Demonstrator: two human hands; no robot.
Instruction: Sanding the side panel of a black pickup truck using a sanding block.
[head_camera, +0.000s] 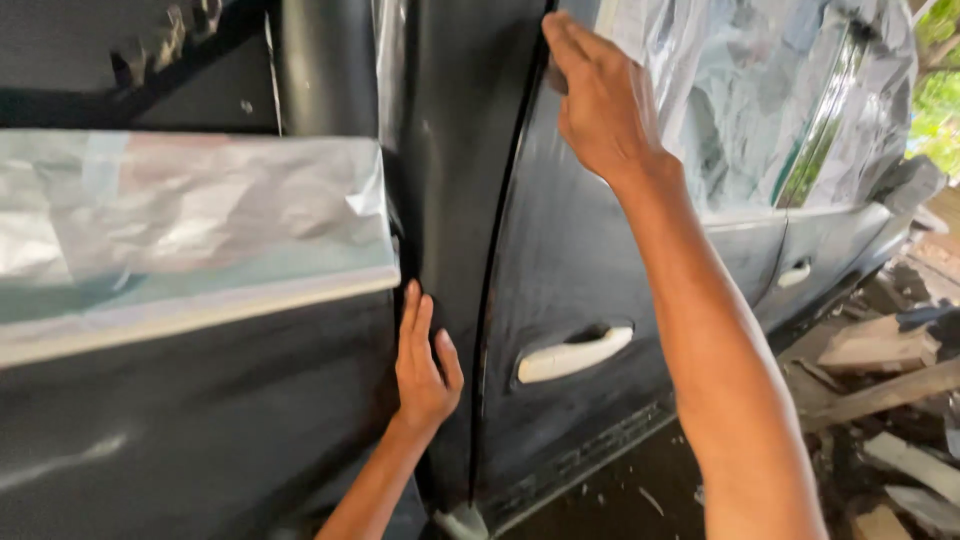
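Door edge of a dark car runs as a black seam up the middle; right hand lies at its top, fingers together and curled over the seam by the masked window; left hand rests flat just left of the seam lower down, fingers together, holding nothing. Right of the seam sits a taped white door handle; crinkled plastic sheeting covers the window above it; a silvery masking sheet with a pale tape border covers the panel left of the seam. Farther right, timber scraps lie on dirt ground; green foliage shows beyond.
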